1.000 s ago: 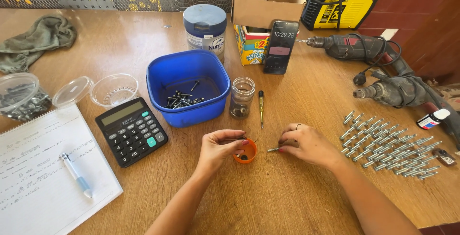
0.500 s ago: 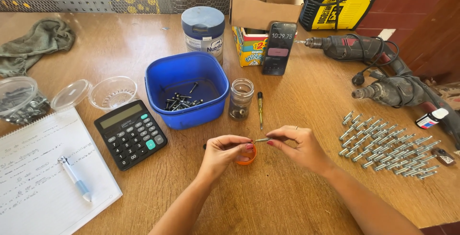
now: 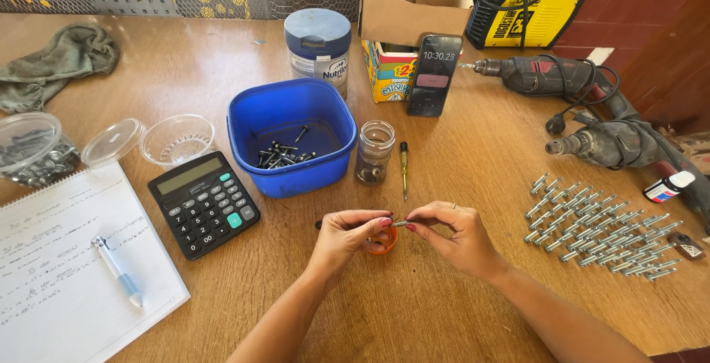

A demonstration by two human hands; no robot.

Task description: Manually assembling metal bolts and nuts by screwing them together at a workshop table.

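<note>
My left hand (image 3: pixel 346 239) and my right hand (image 3: pixel 457 236) meet over a small orange cap (image 3: pixel 384 242) on the wooden table. Between their fingertips they pinch a small metal bolt (image 3: pixel 399 223), held level just above the cap. What sits at the left fingertips is too small to make out. A blue tub (image 3: pixel 292 135) with several dark screws stands just beyond my hands. A small glass jar (image 3: pixel 373 151) and a thin screwdriver (image 3: pixel 404 167) lie beside it. Rows of silver bolts (image 3: pixel 603 228) lie to the right of my right hand.
A calculator (image 3: pixel 205 204), a notepad (image 3: pixel 70 259) with a pen (image 3: pixel 117 270) and clear plastic tubs (image 3: pixel 176 139) lie left. A tin (image 3: pixel 318 46), cardboard box (image 3: pixel 414 8), phone (image 3: pixel 433 74), two drills (image 3: pixel 629 141) and a yellow machine (image 3: pixel 526 8) stand behind.
My right hand lifted the bolt from the table and brought it to my left hand. My left fingers rose out of the orange cap and now pinch the bolt's other end.
</note>
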